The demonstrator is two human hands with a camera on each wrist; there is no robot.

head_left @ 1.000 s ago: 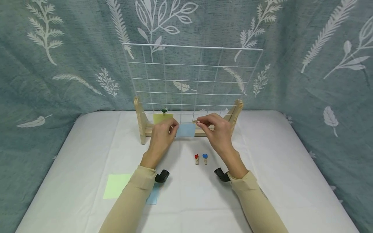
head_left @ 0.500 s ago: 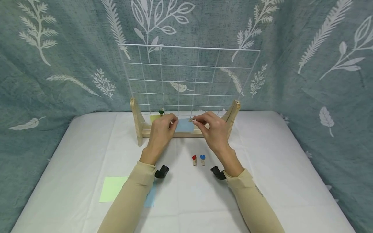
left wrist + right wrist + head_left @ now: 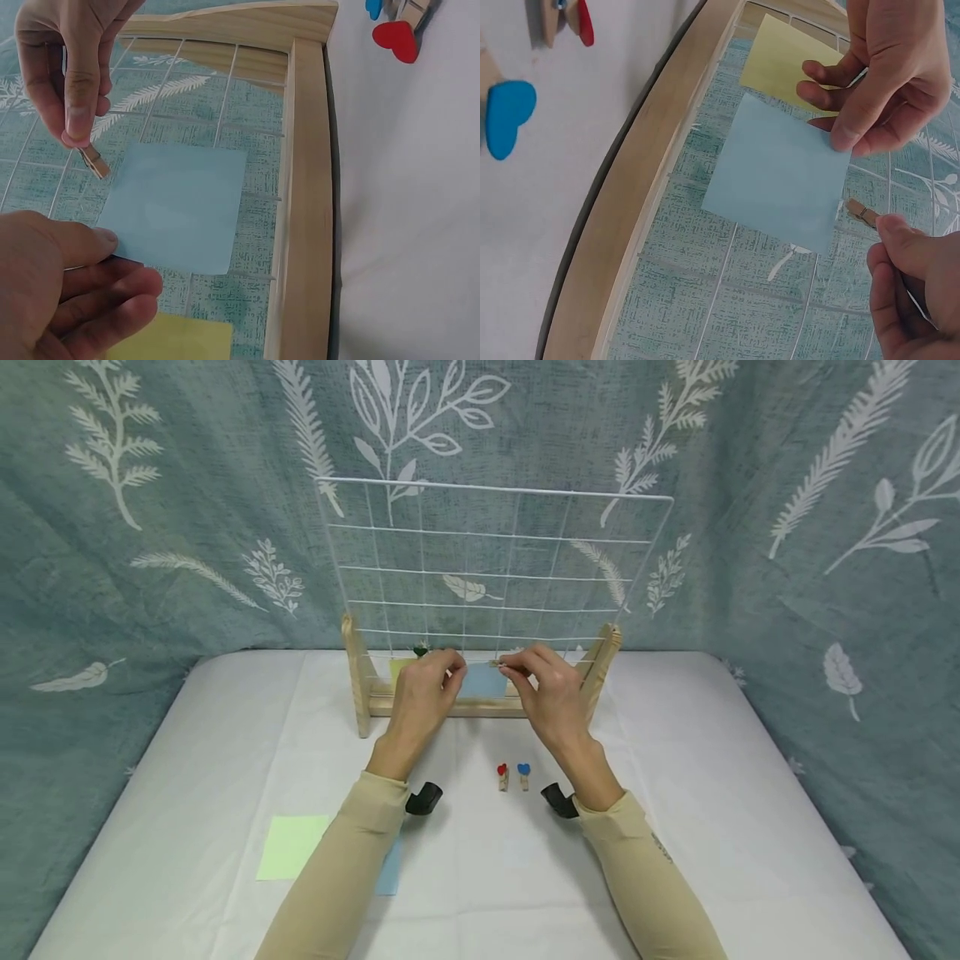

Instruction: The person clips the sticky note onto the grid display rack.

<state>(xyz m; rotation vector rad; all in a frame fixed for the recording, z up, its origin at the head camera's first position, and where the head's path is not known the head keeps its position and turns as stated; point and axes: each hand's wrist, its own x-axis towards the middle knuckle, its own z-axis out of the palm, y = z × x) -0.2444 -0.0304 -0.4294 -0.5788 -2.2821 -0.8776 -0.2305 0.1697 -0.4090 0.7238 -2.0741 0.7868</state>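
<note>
The step in hand looks to be clipping the blue note (image 3: 180, 206) to the wire grid (image 3: 495, 488): the note lies up against the wires, just beside the hanging yellow note (image 3: 784, 64). The left hand (image 3: 422, 689) pinches its upper left corner between thumb and finger, while the right hand (image 3: 557, 689) pinches a small wooden clothespin (image 3: 861, 212), its tip near the note's upper right corner (whether its jaws are parted, I cannot tell). The next move seems to call for squeezing the clothespin and slipping it over paper and wire together. The note is flat, smooth, square paper; the grid is thin white wire in a pale, grained wooden stand (image 3: 309, 187). Two pegs topped with glossy hearts, the red heart (image 3: 502, 769) and the blue heart (image 3: 523, 769), rest on the white cloth (image 3: 480, 852).
</note>
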